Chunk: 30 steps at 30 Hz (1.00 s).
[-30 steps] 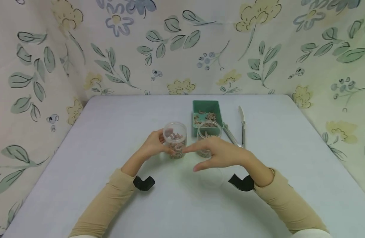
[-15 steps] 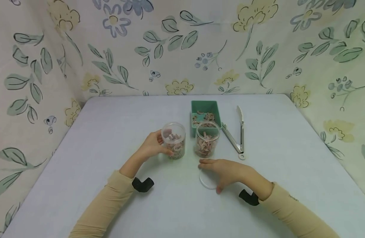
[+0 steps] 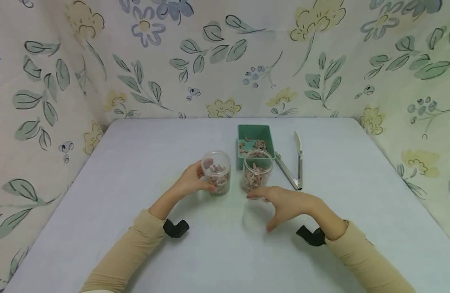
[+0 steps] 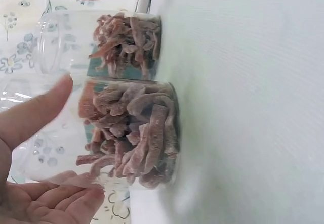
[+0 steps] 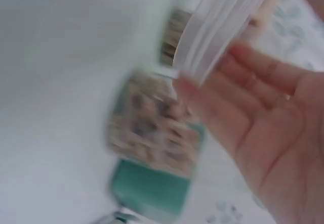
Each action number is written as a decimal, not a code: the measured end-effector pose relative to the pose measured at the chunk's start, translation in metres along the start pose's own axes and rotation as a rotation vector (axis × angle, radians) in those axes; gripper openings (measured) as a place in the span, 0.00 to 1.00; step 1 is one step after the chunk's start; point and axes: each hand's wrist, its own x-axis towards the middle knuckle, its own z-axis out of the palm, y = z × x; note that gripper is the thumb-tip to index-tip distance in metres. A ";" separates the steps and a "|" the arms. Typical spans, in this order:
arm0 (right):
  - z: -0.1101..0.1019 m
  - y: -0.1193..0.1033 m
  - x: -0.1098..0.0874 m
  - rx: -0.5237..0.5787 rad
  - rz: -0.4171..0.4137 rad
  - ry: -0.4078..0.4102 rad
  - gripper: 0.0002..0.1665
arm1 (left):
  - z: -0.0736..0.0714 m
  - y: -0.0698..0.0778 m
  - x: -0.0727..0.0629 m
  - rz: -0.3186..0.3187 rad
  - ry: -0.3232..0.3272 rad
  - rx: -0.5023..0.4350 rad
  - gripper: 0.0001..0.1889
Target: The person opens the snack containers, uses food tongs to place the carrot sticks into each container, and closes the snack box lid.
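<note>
My left hand [image 3: 191,179] is wrapped around the left clear plastic jar [image 3: 218,181]; its thumb and fingers lie along the jar's sides in the left wrist view. Brownish, dried meat-like strips [image 4: 136,133] fill the jar's lower part, and its top is uncovered. My right hand [image 3: 288,203] holds a round clear lid [image 5: 217,29] by its rim, tilted, in front of the second jar. That second clear jar [image 3: 255,177] stands uncovered to the right, with similar strips [image 4: 126,42] inside.
Behind the jars stands a green tray [image 3: 254,130] with more strips in it. Metal tongs [image 3: 299,167] lie spread to its right on the white table [image 3: 155,138]. A floral cloth [image 3: 225,61] hangs beyond the table's back edge.
My right hand moved from in front of the jars down to the lid on the table, took hold of it and raised it slightly. My left hand stays at the left jar.
</note>
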 end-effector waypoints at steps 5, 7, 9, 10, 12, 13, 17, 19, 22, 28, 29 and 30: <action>-0.029 -0.002 -0.014 0.183 -0.139 0.051 0.50 | -0.004 0.008 0.000 0.024 0.008 0.059 0.52; -0.040 -0.001 -0.022 0.246 -0.217 0.110 0.51 | -0.007 0.017 -0.002 0.041 0.043 0.103 0.55; -0.051 -0.001 -0.029 0.317 -0.282 0.185 0.51 | -0.008 0.027 -0.006 0.076 0.085 0.143 0.57; -0.056 -0.001 -0.032 0.353 -0.307 0.232 0.50 | -0.008 0.031 -0.008 0.103 0.105 0.150 0.57; -0.064 -0.002 -0.037 0.406 -0.316 0.340 0.49 | -0.006 0.040 -0.012 0.162 0.139 0.151 0.58; -0.067 -0.003 -0.039 0.422 -0.295 0.396 0.48 | -0.004 0.044 -0.014 0.199 0.152 0.137 0.58; -0.075 -0.007 -0.040 0.412 -0.128 0.558 0.45 | 0.010 0.059 -0.023 0.317 0.183 0.073 0.57; -0.079 -0.007 -0.038 0.402 -0.042 0.583 0.45 | 0.019 0.065 -0.027 0.366 0.176 0.061 0.56; -0.083 -0.005 -0.036 0.386 0.031 0.579 0.46 | 0.033 0.070 -0.031 0.408 0.144 0.078 0.55; -0.084 0.002 -0.027 0.326 0.090 0.569 0.46 | 0.059 0.071 -0.035 0.308 -0.010 0.055 0.54; -0.083 0.004 -0.025 0.318 0.103 0.566 0.46 | 0.064 0.070 -0.035 0.247 -0.035 0.028 0.53; -0.083 0.006 -0.022 0.315 0.115 0.561 0.47 | 0.068 0.068 -0.034 0.179 -0.054 0.006 0.53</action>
